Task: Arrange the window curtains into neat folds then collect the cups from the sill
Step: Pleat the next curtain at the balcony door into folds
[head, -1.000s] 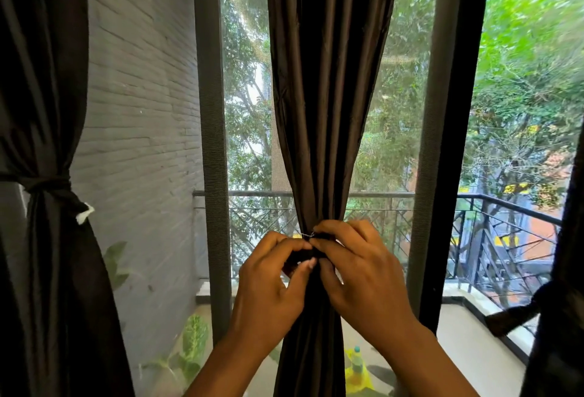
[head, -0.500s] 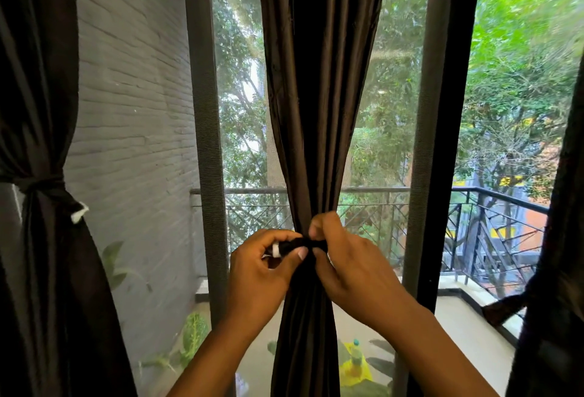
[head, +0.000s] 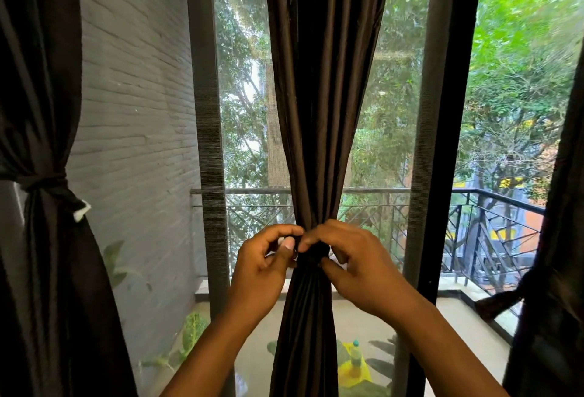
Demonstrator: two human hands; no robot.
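A dark brown middle curtain (head: 319, 96) hangs gathered into narrow folds at the window's centre. A dark tie-back band (head: 311, 256) circles its waist. My left hand (head: 262, 273) pinches the band's left end, where a bit of white shows between thumb and fingers. My right hand (head: 357, 265) grips the band's right side, fingers curled round the gathered cloth. The left curtain (head: 41, 238) is tied with its own band (head: 47, 186). No cups or sill appear in view.
Dark window frame posts (head: 208, 143) (head: 442, 143) stand either side of the middle curtain. A third curtain (head: 553, 286) hangs at the right edge. Outside lie a grey brick wall (head: 136, 112), a balcony railing (head: 474, 222), plants and a bottle (head: 355, 354) on the floor.
Both hands have stayed at the curtain's waist, shifting their fingers along the band. My right hand has moved round to the band's right side; the view has tilted slightly.
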